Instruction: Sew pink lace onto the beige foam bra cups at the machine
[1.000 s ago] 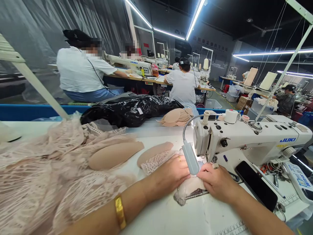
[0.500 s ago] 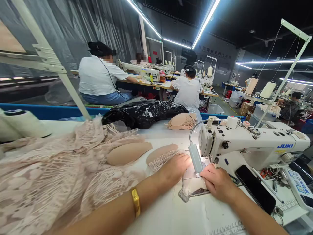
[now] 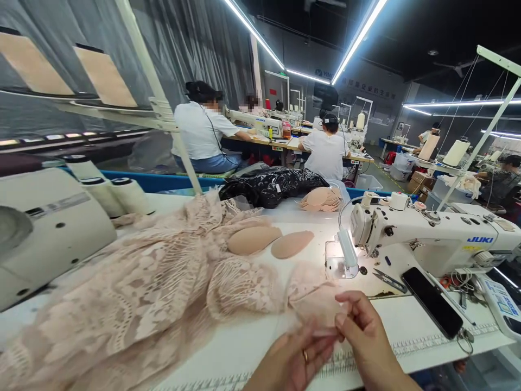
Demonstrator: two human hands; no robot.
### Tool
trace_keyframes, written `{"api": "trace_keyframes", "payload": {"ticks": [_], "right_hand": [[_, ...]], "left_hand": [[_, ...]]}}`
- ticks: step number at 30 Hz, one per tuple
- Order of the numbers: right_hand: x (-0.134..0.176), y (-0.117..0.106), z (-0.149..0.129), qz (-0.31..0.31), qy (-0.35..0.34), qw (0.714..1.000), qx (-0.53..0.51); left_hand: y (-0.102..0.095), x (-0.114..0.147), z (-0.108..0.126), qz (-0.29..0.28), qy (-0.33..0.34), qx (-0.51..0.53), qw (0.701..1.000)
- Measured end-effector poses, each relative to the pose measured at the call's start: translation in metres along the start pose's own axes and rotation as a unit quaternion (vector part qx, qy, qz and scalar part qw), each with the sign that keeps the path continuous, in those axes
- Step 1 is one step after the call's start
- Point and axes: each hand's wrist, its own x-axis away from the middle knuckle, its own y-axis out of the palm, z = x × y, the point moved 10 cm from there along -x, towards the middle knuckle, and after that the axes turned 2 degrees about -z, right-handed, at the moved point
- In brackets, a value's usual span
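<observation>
Near the table's front edge, my right hand pinches the edge of a sheer beige fabric piece between thumb and fingers. My left hand, a ring on one finger, grips the same edge just beside it, its fingers curled and slightly blurred. Lace fabric in pale beige spreads in folds across the table to the left. Behind the held piece lie two oval beige pads. A sewing machine stands to the right, its lamp lighting the bare needle plate.
Thread snips and a black phone lie right of the needle plate. Stacked beige pads and a black plastic bag sit at the back. Thread cones and another machine stand left. Co-workers sit beyond.
Both hands have moved from the needle area toward the table's front edge, bringing the sheer fabric with them. The view has turned left, showing more of the lace and the left machine.
</observation>
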Motion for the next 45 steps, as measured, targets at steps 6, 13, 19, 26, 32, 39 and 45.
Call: {"api": "trace_keyframes", "payload": {"ticks": [6,13,19,26,32,39,45], "right_hand": [[0.034,0.002,-0.003,-0.076,0.006,0.991,0.11],[0.013,0.007,-0.001,-0.02,0.099,0.991,-0.087],[0.018,0.014,-0.007,0.015,0.061,0.987,-0.15],[0.014,0.011,-0.007,0.022,0.06,0.983,-0.172],[0.013,0.01,0.0,0.015,0.074,0.979,-0.189],[0.009,0.004,0.005,0.013,0.077,0.978,-0.195],[0.011,-0.006,0.021,-0.036,0.05,0.994,-0.088]], "left_hand": [[0.005,-0.002,0.04,0.066,0.058,0.022,0.996],[0.026,0.014,0.023,0.021,0.03,-0.003,0.999],[0.003,0.005,0.027,0.116,0.001,0.132,0.985],[0.025,0.004,0.033,0.037,0.037,0.084,0.995],[0.025,0.0,0.037,0.052,0.041,0.069,0.995],[0.027,-0.005,0.037,0.056,0.041,0.067,0.995],[0.028,-0.017,0.052,0.085,0.042,0.077,0.993]]}}
